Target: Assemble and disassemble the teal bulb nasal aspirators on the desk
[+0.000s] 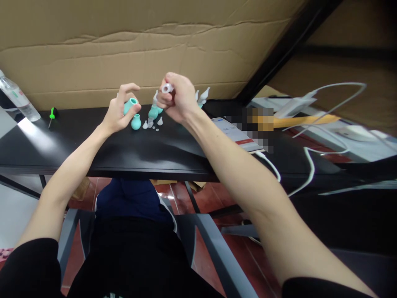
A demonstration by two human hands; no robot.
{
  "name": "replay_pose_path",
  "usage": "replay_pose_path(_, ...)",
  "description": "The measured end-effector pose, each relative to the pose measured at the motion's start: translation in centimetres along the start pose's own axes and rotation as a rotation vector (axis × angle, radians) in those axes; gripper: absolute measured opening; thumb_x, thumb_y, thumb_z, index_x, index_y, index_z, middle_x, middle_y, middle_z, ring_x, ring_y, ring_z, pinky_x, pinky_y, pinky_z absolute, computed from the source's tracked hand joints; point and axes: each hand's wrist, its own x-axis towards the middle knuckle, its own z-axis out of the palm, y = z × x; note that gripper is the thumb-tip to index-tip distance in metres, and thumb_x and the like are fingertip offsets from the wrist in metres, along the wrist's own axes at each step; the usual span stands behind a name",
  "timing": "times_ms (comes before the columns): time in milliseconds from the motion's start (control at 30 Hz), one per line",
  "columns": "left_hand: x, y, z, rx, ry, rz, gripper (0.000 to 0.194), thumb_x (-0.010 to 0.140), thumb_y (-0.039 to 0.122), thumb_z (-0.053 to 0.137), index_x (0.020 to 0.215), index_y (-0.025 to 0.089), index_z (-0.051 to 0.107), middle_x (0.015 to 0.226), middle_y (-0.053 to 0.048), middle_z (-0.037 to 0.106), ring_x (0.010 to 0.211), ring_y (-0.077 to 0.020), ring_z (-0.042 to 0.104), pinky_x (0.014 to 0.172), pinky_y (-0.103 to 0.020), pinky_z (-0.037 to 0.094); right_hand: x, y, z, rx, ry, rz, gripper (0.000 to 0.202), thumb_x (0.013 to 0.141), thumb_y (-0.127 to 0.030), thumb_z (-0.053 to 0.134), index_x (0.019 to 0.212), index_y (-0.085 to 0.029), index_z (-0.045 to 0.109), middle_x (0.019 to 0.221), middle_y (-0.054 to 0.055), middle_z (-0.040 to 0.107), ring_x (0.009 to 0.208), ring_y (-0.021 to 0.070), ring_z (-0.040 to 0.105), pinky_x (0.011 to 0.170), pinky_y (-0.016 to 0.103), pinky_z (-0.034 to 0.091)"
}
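Note:
My left hand (pixel 116 111) is closed around a mint-green rubber bulb (pixel 128 106), its round opening tilted up and to the right. In my right hand (pixel 181 95), the fingers wrap round a translucent white hollow tip (pixel 167 88), its open end facing me. The two parts are apart, held above the table. Below my left hand a second green bulb (pixel 135 122) stands upright. Small clear nozzles (pixel 160 121) and tiny discs lie to its right, near another green bulb (pixel 153 112). More white-tipped pieces (pixel 204 96) stand behind my right wrist, partly hidden.
A black table (pixel 77 140) backs onto a cardboard wall (pixel 124 49). On the left are a water bottle (pixel 21 99) and a green-handled screwdriver (pixel 52 115). A tablet (pixel 232 134) with a white cable (pixel 269 163) lies right of my forearm. Chair armrests flank my body.

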Motion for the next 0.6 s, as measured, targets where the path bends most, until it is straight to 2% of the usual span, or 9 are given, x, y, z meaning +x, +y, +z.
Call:
replay_pose_path(67,0.2,-0.4,-0.9,-0.063,-0.004,-0.01,0.07,0.121,0.084,0.041,0.158,0.029,0.062,0.11,-0.006,0.082,0.101,-0.0277,0.087,0.096,-0.048,0.068,0.2,-0.3,-1.1,-0.377,0.092,0.04,0.054,0.111,-0.077,0.066,0.087,-0.031,0.055,0.075,0.002,0.053,0.075,0.0239,0.054,0.075,0.04,0.051)
replay_pose_path(100,0.4,-0.7,-1.3,-0.11,-0.023,-0.01,0.066,0.12,0.082,0.043,0.151,0.028,0.065,0.106,-0.006,0.081,0.096,-0.0268,0.086,0.093,-0.047,0.068,0.2,-0.4,-1.6,-0.617,0.098,0.081,0.047,0.113,-0.068,0.069,0.088,-0.029,0.061,0.081,0.006,0.064,0.086,0.0273,0.065,0.084,0.042,0.056)
replay_pose_path(167,0.7,-1.7,-2.0,-0.205,-0.105,-0.012,0.058,0.118,0.078,0.051,0.14,0.027,0.069,0.1,-0.005,0.081,0.087,-0.0245,0.084,0.089,-0.044,0.069,0.3,-0.4,-2.4,-1.049,0.022,0.215,0.033,0.111,-0.05,0.078,0.091,-0.025,0.074,0.098,0.014,0.081,0.113,0.0367,0.078,0.1,0.047,0.06)
replay_pose_path(233,0.9,-2.7,-2.7,-0.272,-0.209,-0.021,0.05,0.113,0.072,0.063,0.134,0.027,0.069,0.095,-0.003,0.082,0.08,-0.0224,0.082,0.087,-0.043,0.07,0.4,-0.3,-3.1,-1.27,-0.119,0.386,0.023,0.108,-0.039,0.084,0.093,-0.022,0.082,0.105,0.016,0.087,0.121,0.0401,0.082,0.104,0.049,0.063)
replay_pose_path(300,0.9,-3.5,-3.1,-0.3,-0.272,-0.035,0.047,0.109,0.066,0.074,0.134,0.027,0.068,0.089,-0.001,0.082,0.074,-0.0207,0.081,0.085,-0.042,0.07,0.5,-0.2,-3.5,-1.322,-0.248,0.521,0.019,0.107,-0.034,0.088,0.093,-0.022,0.086,0.098,0.013,0.088,0.114,0.0363,0.085,0.101,0.046,0.065)
replay_pose_path(367,0.8,-4.0,-3.1,-0.292,-0.258,-0.059,0.045,0.109,0.062,0.076,0.136,0.027,0.068,0.082,0.002,0.079,0.068,-0.0193,0.078,0.082,-0.04,0.069,0.6,-0.1,-3.8,-1.321,-0.336,0.586,0.014,0.106,-0.031,0.091,0.093,-0.023,0.088,0.091,0.009,0.088,0.107,0.0323,0.085,0.1,0.044,0.066)
replay_pose_path(467,0.3,-4.5,-2.1,-0.243,-0.069,-0.103,0.04,0.117,0.063,0.066,0.132,0.026,0.07,0.075,0.003,0.073,0.06,-0.0169,0.07,0.073,-0.034,0.062,0.7,-0.3,-3.7,-1.327,-0.386,0.618,0.013,0.105,-0.029,0.093,0.094,-0.024,0.089,0.091,0.008,0.089,0.106,0.0305,0.086,0.102,0.043,0.066)
replay_pose_path(533,0.0,-4.7,-1.1,-0.184,0.061,-0.113,0.039,0.121,0.063,0.06,0.123,0.026,0.072,0.071,0.003,0.068,0.057,-0.0156,0.065,0.07,-0.032,0.057,0.7,-0.5,-3.4,-1.325,-0.389,0.626,0.016,0.108,-0.03,0.092,0.094,-0.023,0.088,0.093,0.009,0.089,0.107,0.0305,0.087,0.103,0.043,0.066)
replay_pose_path(600,-0.4,-4.7,-0.3,-0.12,0.116,-0.104,0.04,0.122,0.061,0.058,0.112,0.026,0.073,0.068,0.003,0.063,0.057,-0.015,0.06,0.071,-0.031,0.053,0.6,-0.7,-3.0,-1.329,-0.39,0.622,0.016,0.109,-0.029,0.092,0.095,-0.023,0.088,0.094,0.009,0.089,0.109,0.0312,0.087,0.103,0.043,0.066)
